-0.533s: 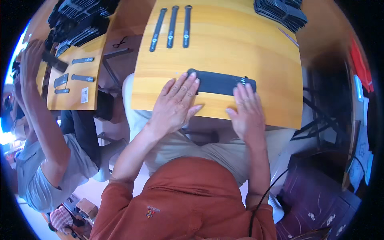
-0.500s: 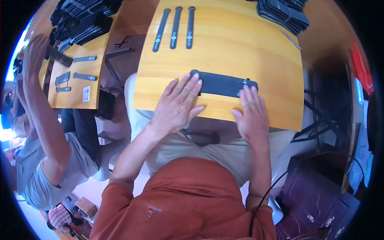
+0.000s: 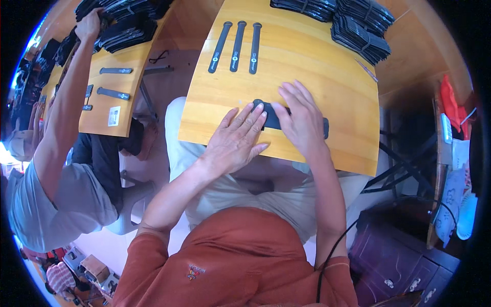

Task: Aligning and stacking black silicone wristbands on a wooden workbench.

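A brown box sits lower left. The left hand lies flat, fingers slightly spread, on a black strip on the table; the right hand, thumb apart, covers its middle, contact unclear. Lower right: purple cabinet, inside hidden.

One dark, flat, elongated piece: lying flat on the table, roughly parallel to the near edge. Left end partly covered by the left hand; middle (not inspectable) behind the right hand; right end exposed.
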{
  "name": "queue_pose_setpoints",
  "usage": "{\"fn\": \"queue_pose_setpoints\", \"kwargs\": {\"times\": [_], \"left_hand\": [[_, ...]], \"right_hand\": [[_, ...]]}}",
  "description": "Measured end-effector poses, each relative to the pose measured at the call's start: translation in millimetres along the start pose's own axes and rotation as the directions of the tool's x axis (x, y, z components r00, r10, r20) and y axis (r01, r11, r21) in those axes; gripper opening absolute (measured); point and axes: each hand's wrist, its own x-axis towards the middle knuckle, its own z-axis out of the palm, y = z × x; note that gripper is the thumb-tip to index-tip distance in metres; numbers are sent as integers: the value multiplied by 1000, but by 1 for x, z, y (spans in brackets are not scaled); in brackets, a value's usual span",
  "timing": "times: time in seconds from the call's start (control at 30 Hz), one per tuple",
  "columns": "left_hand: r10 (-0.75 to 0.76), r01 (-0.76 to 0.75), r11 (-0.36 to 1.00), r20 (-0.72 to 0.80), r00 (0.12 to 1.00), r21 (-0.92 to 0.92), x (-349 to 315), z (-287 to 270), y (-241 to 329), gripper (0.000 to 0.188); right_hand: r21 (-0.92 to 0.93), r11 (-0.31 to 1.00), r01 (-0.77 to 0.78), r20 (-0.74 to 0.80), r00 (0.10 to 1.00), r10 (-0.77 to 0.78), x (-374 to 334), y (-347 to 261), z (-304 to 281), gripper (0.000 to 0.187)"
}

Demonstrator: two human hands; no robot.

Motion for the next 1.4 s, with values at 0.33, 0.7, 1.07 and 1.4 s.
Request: {"fn": "queue_pose_setpoints", "kwargs": {"times": [0.33, 0.7, 1.07, 1.4], "left_hand": [[-12, 12, 1000, 16, 1000, 5, -1, 0, 2, 69], [-35, 36, 997, 19, 999, -74, 0, -1, 0, 71], [-392, 130, -116, 166, 905, -985, 1, -30, 7, 58], [-545, 46, -299, 210, 811, -953, -8, -34, 3, 26]], "right_hand": [[-132, 991, 32, 199, 980, -5, 83, 17, 60, 39], [-382, 918, -105, 79, 986, 145, 64, 70, 13, 23], [256, 961, 106, -358, 934, -7, -69, -28, -62, 12], [537, 835, -121, -102, 973, 206, -115, -30, -60, 17]]}}
